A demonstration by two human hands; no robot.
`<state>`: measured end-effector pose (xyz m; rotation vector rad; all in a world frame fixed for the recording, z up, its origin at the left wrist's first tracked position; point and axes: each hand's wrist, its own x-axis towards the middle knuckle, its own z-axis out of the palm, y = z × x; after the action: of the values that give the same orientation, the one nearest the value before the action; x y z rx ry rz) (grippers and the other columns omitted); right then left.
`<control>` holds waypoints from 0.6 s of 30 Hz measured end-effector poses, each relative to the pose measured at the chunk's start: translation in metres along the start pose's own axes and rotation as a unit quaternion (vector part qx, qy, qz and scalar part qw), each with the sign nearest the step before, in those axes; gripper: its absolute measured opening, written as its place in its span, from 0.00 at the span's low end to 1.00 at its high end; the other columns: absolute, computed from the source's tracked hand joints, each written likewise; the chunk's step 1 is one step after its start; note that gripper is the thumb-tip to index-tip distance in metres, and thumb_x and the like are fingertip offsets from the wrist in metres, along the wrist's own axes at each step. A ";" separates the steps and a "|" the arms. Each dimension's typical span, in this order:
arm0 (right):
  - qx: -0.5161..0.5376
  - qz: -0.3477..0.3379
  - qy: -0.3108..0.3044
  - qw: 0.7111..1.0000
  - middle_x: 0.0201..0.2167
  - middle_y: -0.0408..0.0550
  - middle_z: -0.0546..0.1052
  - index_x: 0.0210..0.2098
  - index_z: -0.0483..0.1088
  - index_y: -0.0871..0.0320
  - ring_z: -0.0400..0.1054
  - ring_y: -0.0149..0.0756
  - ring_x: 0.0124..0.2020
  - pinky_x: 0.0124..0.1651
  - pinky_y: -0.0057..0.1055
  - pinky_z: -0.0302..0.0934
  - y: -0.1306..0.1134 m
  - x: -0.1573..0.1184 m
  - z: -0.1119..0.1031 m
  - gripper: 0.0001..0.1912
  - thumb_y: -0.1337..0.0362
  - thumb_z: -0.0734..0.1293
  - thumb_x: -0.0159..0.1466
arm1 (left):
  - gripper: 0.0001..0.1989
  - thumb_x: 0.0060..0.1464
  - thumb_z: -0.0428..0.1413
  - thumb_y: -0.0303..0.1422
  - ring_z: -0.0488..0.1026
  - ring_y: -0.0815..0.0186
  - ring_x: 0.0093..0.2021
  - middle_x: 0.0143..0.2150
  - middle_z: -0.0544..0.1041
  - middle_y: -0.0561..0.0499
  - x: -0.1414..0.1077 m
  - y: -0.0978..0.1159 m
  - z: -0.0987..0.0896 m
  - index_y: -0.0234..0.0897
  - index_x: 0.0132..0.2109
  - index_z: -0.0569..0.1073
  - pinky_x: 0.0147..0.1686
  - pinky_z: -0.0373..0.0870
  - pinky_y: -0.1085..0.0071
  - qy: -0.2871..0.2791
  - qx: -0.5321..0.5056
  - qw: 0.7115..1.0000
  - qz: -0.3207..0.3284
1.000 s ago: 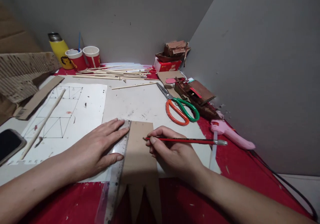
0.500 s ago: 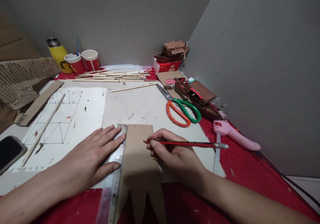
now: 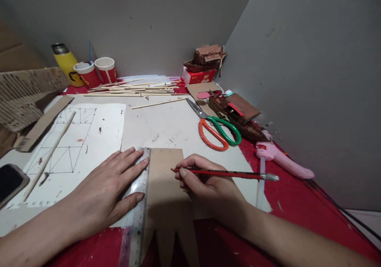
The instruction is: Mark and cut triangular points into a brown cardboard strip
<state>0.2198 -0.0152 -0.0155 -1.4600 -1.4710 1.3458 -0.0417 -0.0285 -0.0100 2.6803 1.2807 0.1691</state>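
Note:
A clear ruler (image 3: 142, 187) lies lengthwise along the left edge of a brown cardboard piece (image 3: 165, 179), whose near end is cut into pointed strips. My left hand (image 3: 111, 183) rests flat with fingers outstretched, its fingertips on the ruler. Pinched in my right hand (image 3: 205, 179) is a red and black pencil (image 3: 229, 173), its tip over the upper right part of the cardboard and its silver end pointing right. Whether the tip touches the cardboard I cannot tell. Small marks show near the cardboard's far edge.
Scissors (image 3: 218, 130) lie beyond my right hand, with a pink glue gun (image 3: 282, 160) farther right. At left are a paper with a drawn truss (image 3: 104, 134), a wooden stick (image 3: 50, 156) and a phone (image 3: 12, 181). Thin sticks (image 3: 137, 90), cups (image 3: 105, 70) and a yellow bottle (image 3: 67, 64) stand behind.
The pencil's silver end has swung slightly right and down while its tip stays over nearly the same spot. My left hand and the ruler have hardly moved. The view has shifted slightly.

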 end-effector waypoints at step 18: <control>-0.003 -0.013 0.004 1.000 0.25 0.47 0.77 0.31 0.73 0.55 0.66 0.34 0.23 0.24 0.29 0.59 -0.001 0.000 0.000 0.08 0.57 0.67 0.59 | 0.31 0.67 0.50 0.44 0.53 0.47 0.74 0.74 0.58 0.42 0.005 0.004 -0.004 0.36 0.72 0.59 0.67 0.59 0.44 -0.014 0.025 1.000 0.002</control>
<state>0.2201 -0.0149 -0.0147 -1.4434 -1.4841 1.3202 -0.0365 -0.0264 -0.0051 2.7174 1.2889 0.1018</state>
